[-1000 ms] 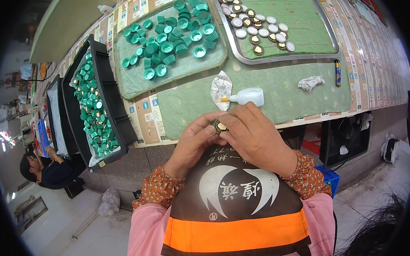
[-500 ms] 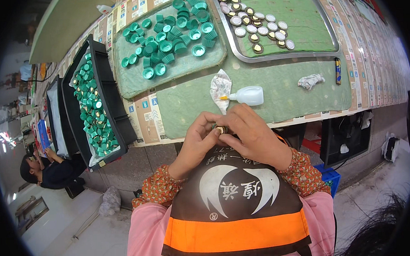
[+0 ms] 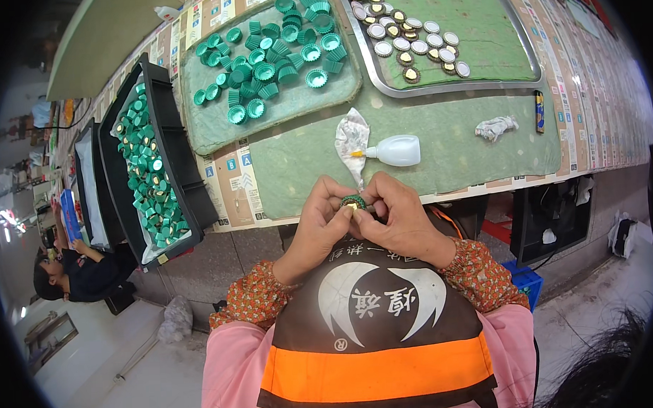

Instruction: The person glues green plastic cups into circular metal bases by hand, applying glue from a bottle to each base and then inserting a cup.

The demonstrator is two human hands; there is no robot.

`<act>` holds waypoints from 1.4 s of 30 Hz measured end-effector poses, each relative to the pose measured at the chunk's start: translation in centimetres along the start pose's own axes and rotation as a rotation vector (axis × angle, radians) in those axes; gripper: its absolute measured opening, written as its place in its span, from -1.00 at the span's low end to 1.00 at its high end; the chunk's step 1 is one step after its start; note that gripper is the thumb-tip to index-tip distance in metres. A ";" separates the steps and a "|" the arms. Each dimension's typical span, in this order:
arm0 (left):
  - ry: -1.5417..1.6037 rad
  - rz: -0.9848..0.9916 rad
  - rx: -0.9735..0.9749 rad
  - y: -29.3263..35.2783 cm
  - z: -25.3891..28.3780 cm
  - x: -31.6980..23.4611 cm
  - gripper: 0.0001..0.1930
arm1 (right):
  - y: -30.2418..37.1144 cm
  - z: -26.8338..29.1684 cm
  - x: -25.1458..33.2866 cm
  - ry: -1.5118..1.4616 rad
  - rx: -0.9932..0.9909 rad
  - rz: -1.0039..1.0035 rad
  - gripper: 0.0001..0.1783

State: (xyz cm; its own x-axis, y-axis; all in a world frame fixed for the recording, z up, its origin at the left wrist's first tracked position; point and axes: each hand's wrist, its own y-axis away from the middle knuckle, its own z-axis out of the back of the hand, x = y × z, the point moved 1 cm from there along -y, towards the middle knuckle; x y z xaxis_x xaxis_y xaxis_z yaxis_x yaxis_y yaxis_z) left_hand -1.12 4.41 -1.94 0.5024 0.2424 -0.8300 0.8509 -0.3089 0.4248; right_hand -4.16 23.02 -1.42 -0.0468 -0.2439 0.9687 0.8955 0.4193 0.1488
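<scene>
Over the table's front edge, my left hand and my right hand meet, thumbs and fingertips pinched round one small green fluted cap. A pale yellowish patch shows on it between the thumbs; the rest is partly hidden by fingers. Just beyond my hands lies a white squeeze bottle on its side, its orange tip resting on a crumpled white cloth. Farther off, a cloth-lined tray holds several hollow green fluted caps. Beside it, a metal tray carries dark-rimmed round pieces with white or yellowish faces.
At the left, a black crate is filled with green caps. A crumpled rag and a blue-and-yellow stick-shaped object lie to the right on the green mat. Another person sits at the far left.
My right hand has shifted from over the piece to its right side, its fingertips now pinching it. The green fluted cap shows more plainly between both hands.
</scene>
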 end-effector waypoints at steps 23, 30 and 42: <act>0.880 -0.772 -0.152 4.3 15.2 -10.0 -0.60 | -0.8 5.9 1.2 0.244 -0.263 0.152 -0.90; -0.743 -0.488 -0.720 -2.2 12.0 -9.1 -0.79 | -2.0 5.3 1.7 0.815 -0.272 0.382 -0.55; -1.658 -0.641 -0.786 -7.2 10.3 -9.7 -0.86 | -3.1 5.4 -0.4 0.783 -0.175 0.309 -0.47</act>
State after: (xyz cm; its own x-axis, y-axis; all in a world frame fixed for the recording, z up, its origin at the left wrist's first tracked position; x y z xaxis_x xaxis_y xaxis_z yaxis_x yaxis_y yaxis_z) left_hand -13.68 -5.13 -0.70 -0.0818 -0.9827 -0.1663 0.9244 -0.0125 -0.3813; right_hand -9.29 26.52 -1.23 0.4720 -0.7007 0.5351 0.8759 0.4416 -0.1944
